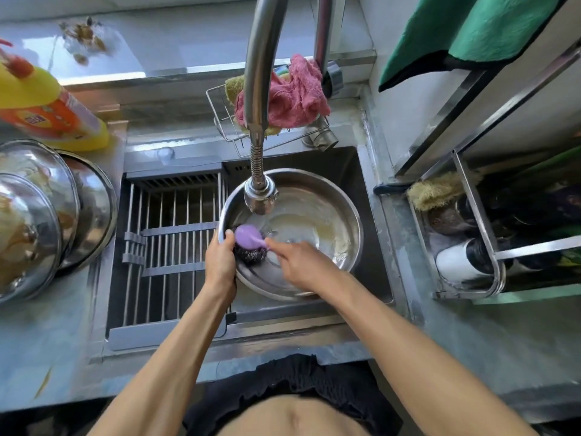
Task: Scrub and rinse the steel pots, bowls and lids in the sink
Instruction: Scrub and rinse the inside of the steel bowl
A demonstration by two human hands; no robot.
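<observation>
The steel bowl [314, 221] sits in the sink [371, 247] under the faucet [261, 196] — left hand [220, 259] grips its near-left rim, right hand [298, 262] pinches the purple-handled scrubber [250, 243] inside it.

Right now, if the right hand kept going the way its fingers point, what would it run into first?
The right hand points up-left along the purple scrubber it holds. Beyond that, probably the steel bowl wall beside the left hand; depth is unclear.
</observation>
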